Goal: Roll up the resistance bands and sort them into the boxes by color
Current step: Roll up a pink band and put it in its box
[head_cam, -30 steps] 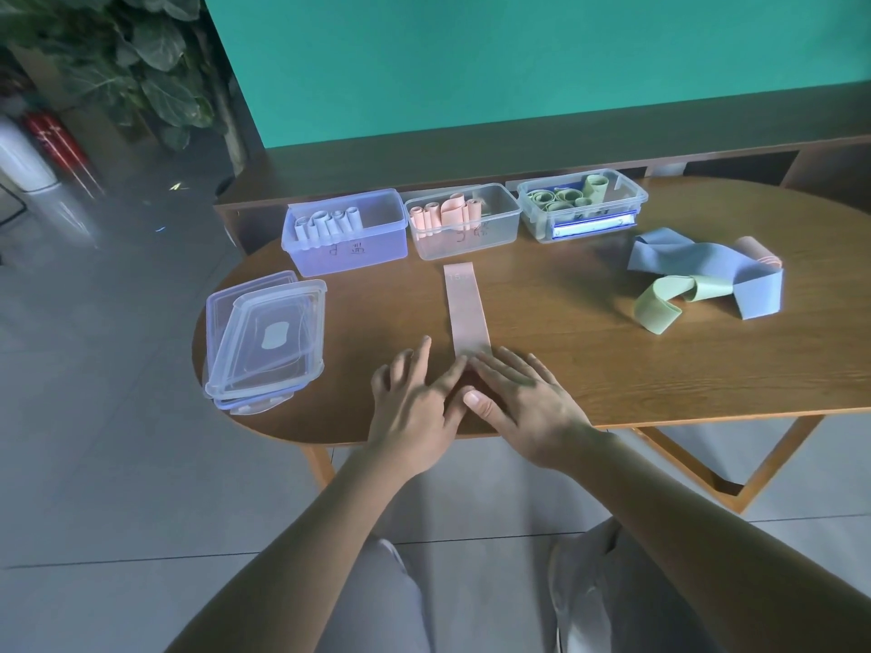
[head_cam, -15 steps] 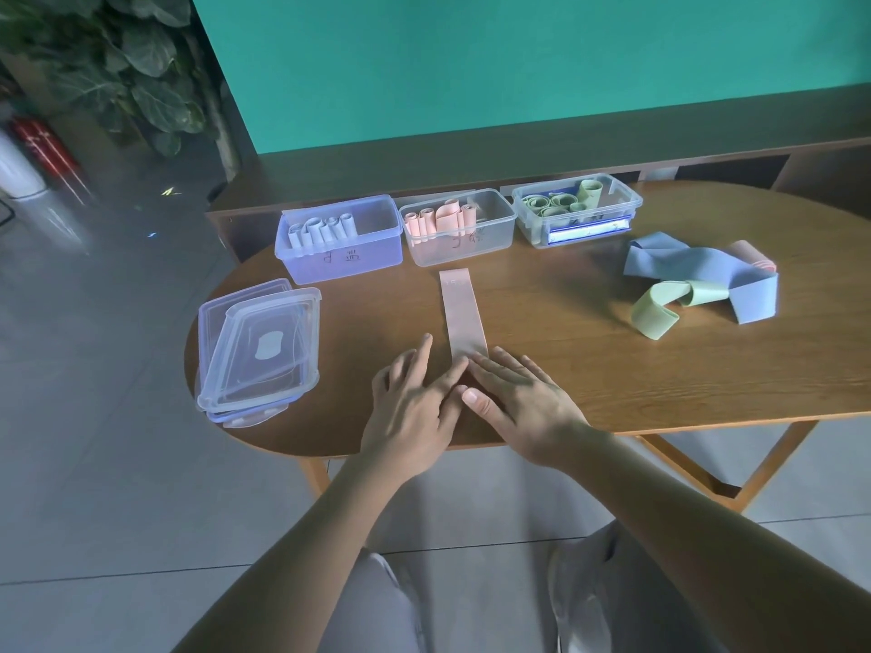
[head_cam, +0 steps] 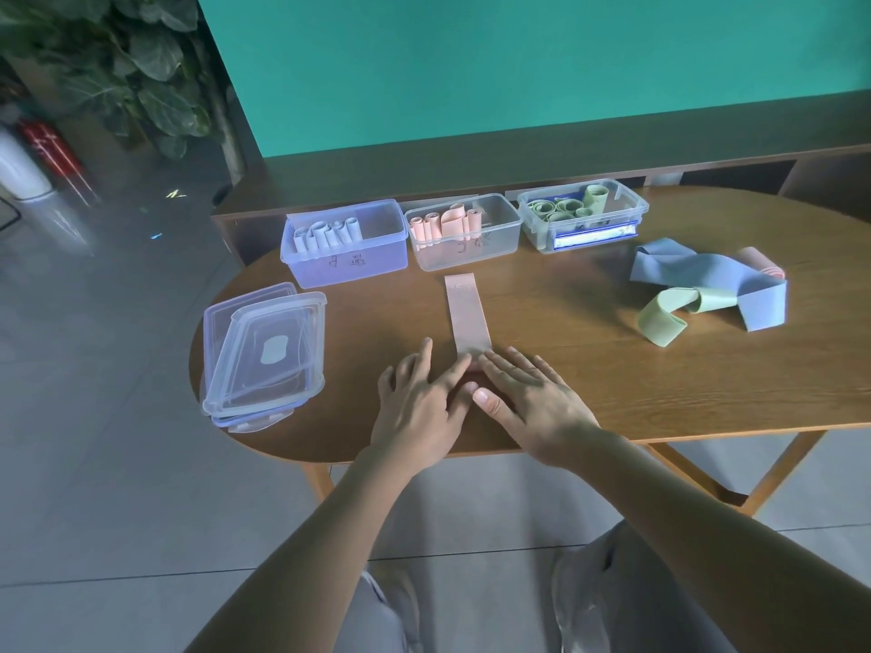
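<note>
Pink band (head_cam: 466, 318): lies flat on the table (head_cam: 589, 369), from the near edge toward the pink box (head_cam: 464, 233).
Left hand (head_cam: 419, 402), right hand (head_cam: 528, 398): fingers straight, pressing its near end; roll barely begun.
Done: rolls in all three boxes.
Left: loose pile (head_cam: 707, 294) near the right edge.

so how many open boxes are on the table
3, in a row along the table's far edge: purple-tinted box on the left, clear box in the middle, clear box with green rolls on the right.
</note>
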Action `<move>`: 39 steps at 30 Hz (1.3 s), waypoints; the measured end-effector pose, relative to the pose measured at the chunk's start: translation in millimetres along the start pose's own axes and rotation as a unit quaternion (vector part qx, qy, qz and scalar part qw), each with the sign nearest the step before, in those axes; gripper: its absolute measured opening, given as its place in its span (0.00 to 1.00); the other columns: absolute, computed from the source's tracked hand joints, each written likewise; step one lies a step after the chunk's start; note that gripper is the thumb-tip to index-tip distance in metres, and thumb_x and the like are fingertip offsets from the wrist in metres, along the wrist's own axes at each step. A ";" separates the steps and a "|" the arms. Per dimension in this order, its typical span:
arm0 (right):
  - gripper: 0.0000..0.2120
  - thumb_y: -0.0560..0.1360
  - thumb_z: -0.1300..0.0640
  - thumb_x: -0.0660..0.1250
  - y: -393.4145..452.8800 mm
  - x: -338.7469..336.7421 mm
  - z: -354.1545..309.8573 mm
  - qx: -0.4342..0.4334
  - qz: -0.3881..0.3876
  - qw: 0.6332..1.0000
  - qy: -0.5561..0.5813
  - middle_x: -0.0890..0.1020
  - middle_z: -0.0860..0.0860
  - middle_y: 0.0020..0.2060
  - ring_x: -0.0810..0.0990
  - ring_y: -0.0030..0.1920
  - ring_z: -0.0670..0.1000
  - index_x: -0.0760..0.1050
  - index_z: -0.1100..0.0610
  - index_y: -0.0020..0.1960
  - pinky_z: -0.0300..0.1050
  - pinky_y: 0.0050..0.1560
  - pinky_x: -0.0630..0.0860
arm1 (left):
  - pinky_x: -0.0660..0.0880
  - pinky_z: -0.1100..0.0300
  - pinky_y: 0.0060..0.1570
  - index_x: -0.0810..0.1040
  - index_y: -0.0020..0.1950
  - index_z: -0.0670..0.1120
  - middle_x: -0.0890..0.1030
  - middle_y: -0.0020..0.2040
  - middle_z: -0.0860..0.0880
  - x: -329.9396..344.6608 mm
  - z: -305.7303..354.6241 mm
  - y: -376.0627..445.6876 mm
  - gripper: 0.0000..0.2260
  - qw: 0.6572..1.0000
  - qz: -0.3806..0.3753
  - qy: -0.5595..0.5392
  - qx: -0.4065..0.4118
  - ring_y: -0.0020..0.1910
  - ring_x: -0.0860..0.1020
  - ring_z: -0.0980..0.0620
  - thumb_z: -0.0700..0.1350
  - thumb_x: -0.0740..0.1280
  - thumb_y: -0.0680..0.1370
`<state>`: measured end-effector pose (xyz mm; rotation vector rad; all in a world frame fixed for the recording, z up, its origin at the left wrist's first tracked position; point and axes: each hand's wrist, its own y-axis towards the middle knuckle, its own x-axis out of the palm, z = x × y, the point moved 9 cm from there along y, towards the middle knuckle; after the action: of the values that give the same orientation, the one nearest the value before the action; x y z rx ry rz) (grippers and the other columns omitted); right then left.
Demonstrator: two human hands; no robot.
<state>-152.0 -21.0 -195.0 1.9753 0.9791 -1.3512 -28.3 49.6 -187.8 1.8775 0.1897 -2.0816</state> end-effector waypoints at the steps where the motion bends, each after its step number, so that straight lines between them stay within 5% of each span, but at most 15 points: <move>1: 0.43 0.74 0.25 0.32 2.2 -1.0 0.8 0.002 0.000 1.000 -0.001 0.53 0.40 0.81 0.43 0.81 0.43 0.51 0.45 0.82 0.48 0.80 0.42 | 0.53 0.41 0.74 0.57 0.79 0.65 0.54 0.82 0.43 -2.3 0.1 -1.2 0.28 1.000 0.012 -0.005 0.002 0.78 0.57 0.42 0.67 0.40 0.80; 13: 0.42 0.76 0.24 0.39 6.5 -4.3 8.7 -0.044 -0.008 0.999 -0.015 0.50 0.41 0.81 0.41 0.80 0.41 0.49 0.46 0.82 0.46 0.81 0.42 | 0.50 0.38 0.75 0.52 0.78 0.69 0.51 0.83 0.44 2.2 -6.3 12.5 0.22 1.000 -0.012 -0.001 -0.025 0.79 0.54 0.40 0.65 0.45 0.83; 22: 0.41 0.75 0.22 0.36 14.1 -4.9 11.9 -0.044 -0.018 0.997 -0.057 0.48 0.38 0.81 0.43 0.81 0.44 0.46 0.43 0.82 0.52 0.81 0.43 | 0.61 0.41 0.70 0.69 0.75 0.62 0.59 0.81 0.42 -11.4 0.0 11.3 0.24 0.997 0.076 -0.006 0.033 0.75 0.62 0.40 0.62 0.45 0.83; 30: 0.42 0.76 0.23 0.40 20.1 -10.3 12.2 -0.053 0.009 0.998 -0.039 0.51 0.42 0.81 0.44 0.81 0.44 0.48 0.46 0.82 0.50 0.81 0.45 | 0.54 0.37 0.73 0.55 0.79 0.67 0.52 0.82 0.43 -2.2 -4.6 22.8 0.30 1.000 0.015 0.002 -0.019 0.78 0.56 0.39 0.68 0.36 0.78; 39: 0.40 0.76 0.23 0.37 27.8 -13.1 13.2 -0.043 0.004 0.999 -0.031 0.52 0.40 0.81 0.47 0.81 0.45 0.50 0.41 0.81 0.53 0.81 0.45 | 0.55 0.40 0.74 0.58 0.79 0.66 0.50 0.83 0.43 -7.0 -3.2 26.3 0.22 0.999 0.039 -0.014 0.002 0.78 0.55 0.40 0.62 0.49 0.83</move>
<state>-139.6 -50.8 -186.1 1.8613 0.9821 -1.3345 -16.1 27.1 -178.2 1.8284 0.1041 -2.0568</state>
